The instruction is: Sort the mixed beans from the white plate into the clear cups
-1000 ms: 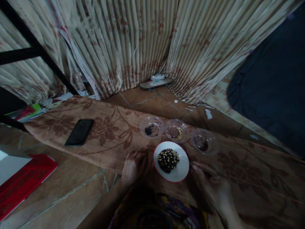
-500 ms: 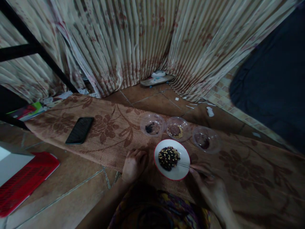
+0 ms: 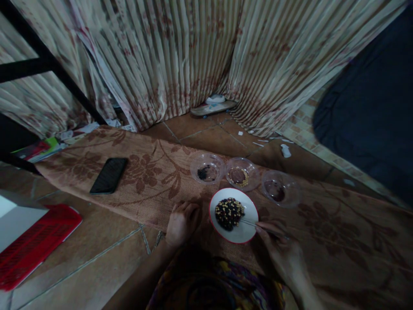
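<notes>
My right hand (image 3: pixel 285 249) pinches a pair of thin metal tweezers (image 3: pixel 248 222). Their tips reach into a white bowl with a red rim (image 3: pixel 250 232), beside a heap of mixed black and yellow beans or seeds (image 3: pixel 229 213). Loosely curled, my left hand (image 3: pixel 181 221) rests on the cloth left of the bowl, apart from it. Behind the bowl stand three clear plastic cups in a row. Dark seeds lie in the left cup (image 3: pixel 213 173), yellow ones in the middle cup (image 3: pixel 237 175), and a few dark reddish ones in the right cup (image 3: pixel 292 189).
A brown flowered cloth (image 3: pixel 155 181) covers the narrow table. A black phone (image 3: pixel 109 175) lies on its left part. On the tiled floor are a red basket (image 3: pixel 41 245) and, by the curtain (image 3: pixel 174 56), a skateboard (image 3: pixel 213 108). Something dark blue (image 3: pixel 374 107) hangs at right.
The view has shifted very slightly. Both hands, the tweezers and the bowl keep nearly the same places, and the heap looks alike.
</notes>
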Action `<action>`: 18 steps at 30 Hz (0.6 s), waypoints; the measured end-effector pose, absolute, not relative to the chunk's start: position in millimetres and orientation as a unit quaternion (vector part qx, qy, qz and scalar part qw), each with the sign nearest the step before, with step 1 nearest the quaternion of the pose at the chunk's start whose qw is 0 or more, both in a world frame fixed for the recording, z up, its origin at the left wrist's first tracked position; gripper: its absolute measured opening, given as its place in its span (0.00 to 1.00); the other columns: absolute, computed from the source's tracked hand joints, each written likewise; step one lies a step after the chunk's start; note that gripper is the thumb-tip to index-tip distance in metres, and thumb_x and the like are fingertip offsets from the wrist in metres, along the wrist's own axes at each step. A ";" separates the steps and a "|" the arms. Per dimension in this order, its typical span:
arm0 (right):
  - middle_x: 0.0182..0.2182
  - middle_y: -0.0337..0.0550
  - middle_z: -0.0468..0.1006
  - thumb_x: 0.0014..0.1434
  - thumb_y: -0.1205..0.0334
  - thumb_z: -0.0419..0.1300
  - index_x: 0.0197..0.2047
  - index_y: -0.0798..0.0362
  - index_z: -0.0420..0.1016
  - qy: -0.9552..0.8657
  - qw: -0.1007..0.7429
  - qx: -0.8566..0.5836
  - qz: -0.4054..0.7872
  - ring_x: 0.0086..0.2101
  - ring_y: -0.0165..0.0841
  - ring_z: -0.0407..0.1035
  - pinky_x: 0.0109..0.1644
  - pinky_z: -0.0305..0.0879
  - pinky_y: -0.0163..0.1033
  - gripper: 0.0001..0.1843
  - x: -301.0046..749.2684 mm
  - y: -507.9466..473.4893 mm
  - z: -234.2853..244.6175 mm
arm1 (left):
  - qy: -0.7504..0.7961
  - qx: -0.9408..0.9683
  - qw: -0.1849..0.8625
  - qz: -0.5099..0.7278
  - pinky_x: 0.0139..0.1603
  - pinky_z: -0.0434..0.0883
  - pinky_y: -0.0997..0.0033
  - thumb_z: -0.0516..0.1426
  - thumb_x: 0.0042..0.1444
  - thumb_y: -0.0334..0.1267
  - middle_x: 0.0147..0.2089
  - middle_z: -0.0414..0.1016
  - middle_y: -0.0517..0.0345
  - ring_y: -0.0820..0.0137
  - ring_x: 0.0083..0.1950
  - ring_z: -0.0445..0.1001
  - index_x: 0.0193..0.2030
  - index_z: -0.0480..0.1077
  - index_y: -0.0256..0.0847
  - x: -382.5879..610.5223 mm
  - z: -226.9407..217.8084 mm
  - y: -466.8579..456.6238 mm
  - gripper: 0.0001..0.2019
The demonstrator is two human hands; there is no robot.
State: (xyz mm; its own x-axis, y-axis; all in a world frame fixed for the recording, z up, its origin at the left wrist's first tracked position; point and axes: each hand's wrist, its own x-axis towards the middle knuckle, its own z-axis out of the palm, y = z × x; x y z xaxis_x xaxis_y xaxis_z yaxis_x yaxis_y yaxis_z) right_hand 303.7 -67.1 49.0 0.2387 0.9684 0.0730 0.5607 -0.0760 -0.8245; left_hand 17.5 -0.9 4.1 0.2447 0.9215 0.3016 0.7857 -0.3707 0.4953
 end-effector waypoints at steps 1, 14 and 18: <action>0.39 0.48 0.82 0.60 0.44 0.62 0.37 0.50 0.83 -0.558 0.389 -0.685 0.261 0.41 0.39 0.77 0.42 0.73 0.40 0.19 303.5 -67.1 49.0 | 0.548 0.779 0.122 0.279 0.46 0.69 0.62 0.55 0.66 0.36 0.37 0.79 0.56 0.65 0.40 0.75 0.40 0.74 0.43 17.6 4.4 -0.9 0.07; 0.40 0.47 0.81 0.61 0.45 0.62 0.37 0.50 0.82 -0.550 0.381 -0.690 0.275 0.43 0.39 0.76 0.44 0.72 0.40 0.17 307.5 -69.5 43.6 | 0.546 0.779 0.128 0.281 0.47 0.69 0.62 0.54 0.66 0.35 0.38 0.79 0.56 0.65 0.41 0.75 0.40 0.74 0.43 16.9 2.8 -0.8 0.07; 0.40 0.47 0.81 0.60 0.45 0.63 0.38 0.49 0.83 -0.554 0.381 -0.686 0.278 0.43 0.39 0.76 0.45 0.72 0.40 0.17 307.9 -69.0 42.1 | 0.548 0.777 0.135 0.278 0.47 0.69 0.62 0.54 0.66 0.35 0.39 0.79 0.56 0.65 0.41 0.75 0.41 0.74 0.43 17.0 2.8 -1.0 0.07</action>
